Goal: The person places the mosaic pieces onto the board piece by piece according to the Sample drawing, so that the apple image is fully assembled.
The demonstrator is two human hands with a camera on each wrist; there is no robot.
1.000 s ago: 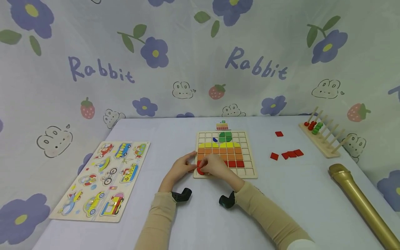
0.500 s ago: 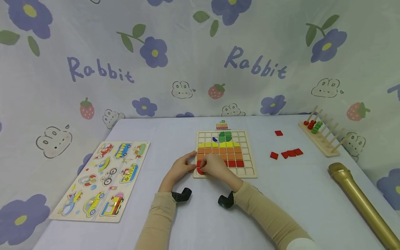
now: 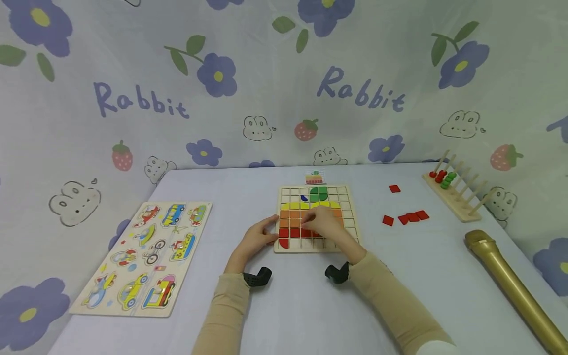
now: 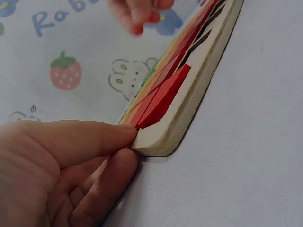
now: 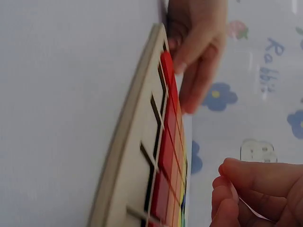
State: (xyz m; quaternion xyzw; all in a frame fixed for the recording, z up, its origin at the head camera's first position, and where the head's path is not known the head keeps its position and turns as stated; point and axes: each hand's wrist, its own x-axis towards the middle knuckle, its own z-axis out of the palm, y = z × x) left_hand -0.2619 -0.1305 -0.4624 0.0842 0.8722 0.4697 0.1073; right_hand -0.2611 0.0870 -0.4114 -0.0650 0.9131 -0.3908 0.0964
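Note:
A wooden grid puzzle board (image 3: pixel 353 242) lies mid-table, bearing rows of yellow, orange and red tiles, with green and blue pieces above them. A rounded red tile (image 3: pixel 283 243) sits in its bottom left cell. My left hand (image 3: pixel 256 238) pinches the board's left edge near the near corner, thumb tip on the rim in the left wrist view. Over the board's middle hovers my right hand (image 3: pixel 326 223), its fingers loosely curled and thumb close to the forefinger; no piece shows between them in the right wrist view (image 5: pixel 260 194). It hides some tiles.
Loose red square tiles (image 3: pixel 413 217) lie right of the board. A small pattern card (image 3: pixel 315 177) is behind it. A vehicle puzzle board (image 3: pixel 146 256) is on the left; a peg stand with beads (image 3: pixel 452 195) and a gold microphone (image 3: pixel 510 286) are on the right.
My right hand has left the rounded red tile at the bottom left cell and moved right and up over the board; that tile stays in its cell. My left hand has kept its place.

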